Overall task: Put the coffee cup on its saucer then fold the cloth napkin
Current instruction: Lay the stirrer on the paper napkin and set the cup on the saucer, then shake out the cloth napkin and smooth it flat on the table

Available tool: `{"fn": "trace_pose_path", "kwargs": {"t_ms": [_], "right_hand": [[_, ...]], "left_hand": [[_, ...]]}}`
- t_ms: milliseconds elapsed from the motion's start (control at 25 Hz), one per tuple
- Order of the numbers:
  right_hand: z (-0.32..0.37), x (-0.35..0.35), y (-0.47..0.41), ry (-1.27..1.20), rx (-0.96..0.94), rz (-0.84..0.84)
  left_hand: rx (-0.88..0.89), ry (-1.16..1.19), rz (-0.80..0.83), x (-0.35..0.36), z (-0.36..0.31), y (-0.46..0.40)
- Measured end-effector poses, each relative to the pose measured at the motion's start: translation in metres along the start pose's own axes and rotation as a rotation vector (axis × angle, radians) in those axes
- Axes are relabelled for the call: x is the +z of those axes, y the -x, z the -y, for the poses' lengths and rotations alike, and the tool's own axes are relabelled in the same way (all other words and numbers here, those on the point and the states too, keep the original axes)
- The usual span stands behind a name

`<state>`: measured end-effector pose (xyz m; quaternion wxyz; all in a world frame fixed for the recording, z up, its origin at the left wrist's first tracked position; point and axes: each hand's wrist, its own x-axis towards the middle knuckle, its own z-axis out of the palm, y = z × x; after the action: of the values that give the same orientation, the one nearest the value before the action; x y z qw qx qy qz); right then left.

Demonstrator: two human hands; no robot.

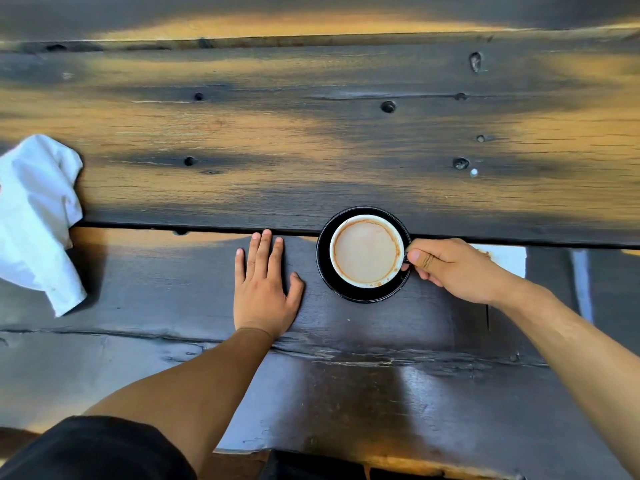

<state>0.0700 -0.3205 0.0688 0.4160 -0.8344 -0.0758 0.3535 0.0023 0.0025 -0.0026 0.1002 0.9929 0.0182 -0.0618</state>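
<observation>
Left hand lies flat, palm down, fingers spread and relaxed on the dark wooden table, just left of the saucer. Right hand reaches in from the right, fingers pinched on the coffee cup handle, which is mostly hidden under them. White cup, milky coffee, sits on the black saucer at centre. Crumpled white cloth napkin is far left, partly cut off by the frame edge. A white paper is half hidden behind the right hand.
</observation>
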Motion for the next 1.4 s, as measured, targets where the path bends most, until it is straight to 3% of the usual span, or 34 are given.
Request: {"fn": "trace_pose_path", "kwargs": {"t_ms": [400,600,720,1040,1400], "right_hand": [[0.007,0.009,0.006,-0.14,0.108,-0.089],[-0.003,0.047,0.02,-0.366,0.182,-0.43],[-0.009,0.085,0.037,-0.282,0.307,-0.585],[-0.013,0.156,0.083,0.279,0.233,-0.514],[-0.001,0.192,0.142,0.206,0.474,-0.436]], "left_hand": [[0.004,0.006,-0.013,0.002,0.0,0.0],[-0.008,0.016,0.01,0.0,0.0,0.001],[-0.023,-0.019,0.049,-0.003,-0.004,0.001],[-0.103,0.03,0.179,-0.01,-0.013,0.043],[-0.008,0.136,0.444,-0.049,0.009,0.172]]}}
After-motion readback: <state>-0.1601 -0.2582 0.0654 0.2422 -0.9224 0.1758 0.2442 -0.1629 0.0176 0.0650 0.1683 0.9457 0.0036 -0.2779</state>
